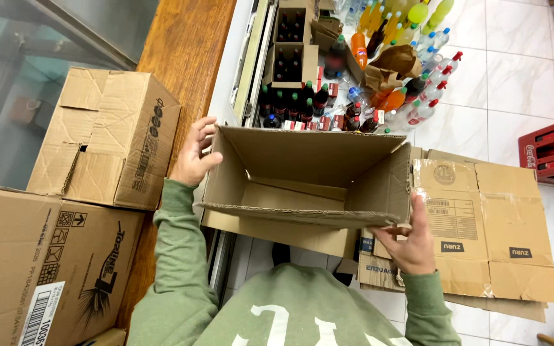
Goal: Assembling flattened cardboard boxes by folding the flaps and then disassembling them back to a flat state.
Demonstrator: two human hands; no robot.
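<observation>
An open, empty cardboard box [306, 189] is held in the air directly ahead of the chest, its long axis running left to right between the hands. The left hand [195, 154] is clasped on the left wall; the right hand [408, 240] is gripped on the lower right corner. Flattened cardboard [488, 224] lies on the white tiled floor [514, 83], bottles [379, 96] are crowded beyond, and closed boxes [107, 138] are stacked at left.

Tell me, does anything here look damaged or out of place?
Yes. The closed brown cardboard box on the wooden counter is dented and creased. Flattened brown cardboard sheets lie on the white tiled floor.
</observation>
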